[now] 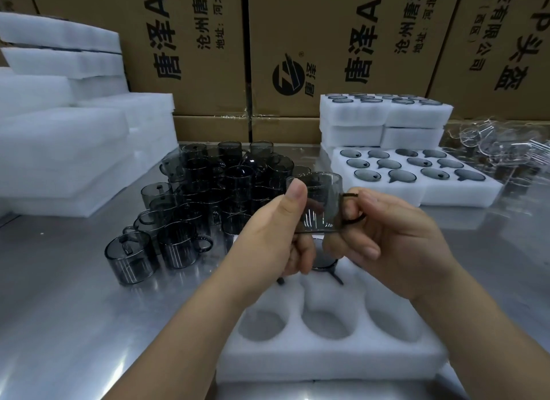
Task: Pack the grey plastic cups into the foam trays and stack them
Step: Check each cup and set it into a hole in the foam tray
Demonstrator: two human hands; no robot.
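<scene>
A see-through grey cup (323, 204) with a handle is held up over the white foam tray (330, 358) in front of me. My left hand (276, 230) grips its body, thumb on the rim. My right hand (395, 236) pinches the handle. The tray's three near holes are empty; one cup (323, 261) sits in a hole under my hands, partly hidden. A pile of loose grey cups (208, 197) stands on the metal table to the left.
A filled foam tray (416, 197) lies at the right, with stacked filled trays (384, 119) behind it. Empty foam trays (74, 146) are stacked at the left. Cardboard boxes (327, 42) line the back. Clear cups (500, 146) lie at far right.
</scene>
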